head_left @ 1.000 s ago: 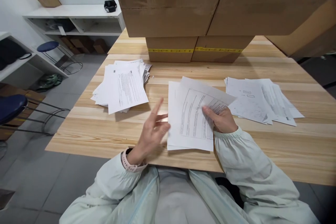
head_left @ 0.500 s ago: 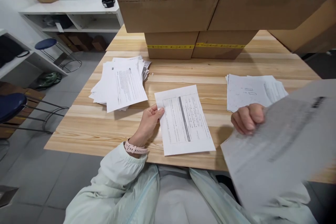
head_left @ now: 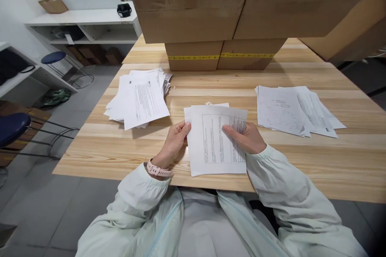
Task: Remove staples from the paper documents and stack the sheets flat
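Note:
Printed sheets of paper (head_left: pixel 214 144) are held over the table's near edge, one lying on top of another whose edge peeks out behind. My left hand (head_left: pixel 176 138) pinches their left edge between thumb and fingers. On the right side my right hand (head_left: pixel 249 137) grips them, thumb on the printed face and fingers hidden behind. To the left lies a messy pile of papers (head_left: pixel 146 100) with a printed page on top. A second, spread pile of papers (head_left: pixel 283 110) rests on the right, its top sheet bearing small outlined shapes.
Large cardboard boxes (head_left: pixel 193 8) are stacked at the back of the wooden table (head_left: pixel 99 148), smaller ones with yellow tape (head_left: pixel 193 57) below. Blue stools (head_left: pixel 13 128) and white shelves (head_left: pixel 84 17) stand off to the left.
My right hand has come in from the right with its paper, which now lies over the sheet in my left hand. The right pile shows fully now.

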A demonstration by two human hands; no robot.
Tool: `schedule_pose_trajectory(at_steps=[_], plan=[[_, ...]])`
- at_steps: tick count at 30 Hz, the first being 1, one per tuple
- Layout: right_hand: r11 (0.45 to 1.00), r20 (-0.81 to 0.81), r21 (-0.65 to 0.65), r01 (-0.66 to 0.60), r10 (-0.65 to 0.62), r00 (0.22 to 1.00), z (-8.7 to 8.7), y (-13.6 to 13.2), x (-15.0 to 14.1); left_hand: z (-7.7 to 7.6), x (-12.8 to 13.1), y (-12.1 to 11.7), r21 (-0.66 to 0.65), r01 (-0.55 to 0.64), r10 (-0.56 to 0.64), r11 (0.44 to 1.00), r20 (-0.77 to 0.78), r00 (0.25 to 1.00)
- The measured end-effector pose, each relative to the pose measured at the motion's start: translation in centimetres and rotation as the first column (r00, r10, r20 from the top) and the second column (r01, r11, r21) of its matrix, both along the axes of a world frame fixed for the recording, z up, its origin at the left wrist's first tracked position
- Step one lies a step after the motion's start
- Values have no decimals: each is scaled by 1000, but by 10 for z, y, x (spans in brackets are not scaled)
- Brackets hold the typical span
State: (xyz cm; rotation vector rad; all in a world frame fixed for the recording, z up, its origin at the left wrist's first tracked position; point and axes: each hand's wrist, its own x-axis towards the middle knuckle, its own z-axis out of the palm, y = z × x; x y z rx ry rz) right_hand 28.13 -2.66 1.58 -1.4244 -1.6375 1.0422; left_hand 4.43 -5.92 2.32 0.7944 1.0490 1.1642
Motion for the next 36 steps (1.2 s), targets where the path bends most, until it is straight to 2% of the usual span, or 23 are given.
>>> schedule_pose_trajectory(at_steps=[4,7,10,12,13,15,17,20,23,25,28,30,32,36], plan=[[999,14,-35,25,-24,1000,-3,-2,-6,0,1,-2,25,-5,6,1000,-24,1000],[999,-30,-31,15,-16,999,-5,-5,-13,2,3,-5,34,51,-51,998,-11,999],[983,-106,129,129,-115,988,-7,-2,-14,4,4,-6,64,66,-65,996,-21,998],[957,-216,226,183,-133,967,-6,2,-11,8,2,-5,136,-12,23,991,-79,997],[963,-278,221,154,-89,957,-5,4,-10,11,1,-5,187,-61,83,980,-113,990],[991,-382,134,13,39,923,1,4,-8,21,-1,-5,305,-129,187,944,-171,967],[992,-440,82,-92,119,890,13,-2,-8,35,-3,-6,424,-135,242,896,-209,948],[979,-453,204,-19,111,885,37,-15,-13,59,-5,-11,560,-103,266,822,-218,939],[946,-430,323,28,120,895,50,-25,-17,67,-4,-18,590,-116,266,799,-175,948],[947,-416,320,-8,148,897,45,-28,-19,60,-3,-20,571,-107,246,814,-172,954],[966,-432,251,-61,168,886,25,-27,-24,44,2,-21,518,-50,173,854,-192,966],[976,-452,210,-54,145,880,13,-28,-27,39,5,-21,479,-24,133,877,-196,972],[978,-470,211,-11,111,875,8,-29,-30,39,7,-21,469,-19,122,883,-189,974],[962,-494,269,41,101,864,10,-28,-31,47,9,-19,486,-29,109,873,-138,984]])
